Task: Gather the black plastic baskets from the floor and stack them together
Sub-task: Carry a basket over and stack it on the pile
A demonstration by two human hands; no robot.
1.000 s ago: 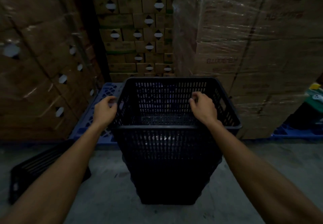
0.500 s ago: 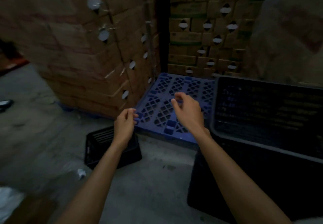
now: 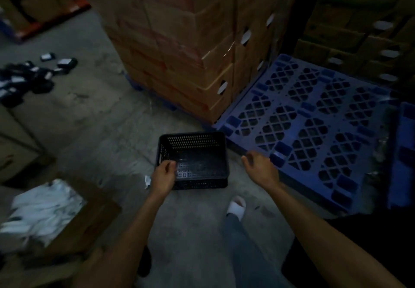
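1. Stack of cartons [image 3: 179, 47] on my upper left, blue pallet [image 3: 314, 126] on the right, concrete floor [image 3: 94, 117] between them.
2. Open cardboard box [image 3: 56, 218] with pale contents at lower left. Small dark items [image 3: 29, 76] are scattered far left; not my concern.
3. Black basket [image 3: 193, 159] sits upright on the floor, open side up, its right side just beside the pallet's near corner. Looks empty inside.
4. Step in hand, as I judge it: reaching down to pick up this loose basket so it can go with the others.
5. My left hand [image 3: 162, 176] is over the basket's near-left corner, fingers loosely curled, gripping nothing that I can see. Whether it touches the rim I can't tell, too dark.
6. My right hand [image 3: 260, 169] is just right of the basket, over the pallet edge, fingers loosely spread, empty, clear of the rim.
7. Next move needs: right hand in to the right rim, left onto the left rim, both close, lift level.
8. My foot in a white slipper [image 3: 235, 205] is just behind the basket.
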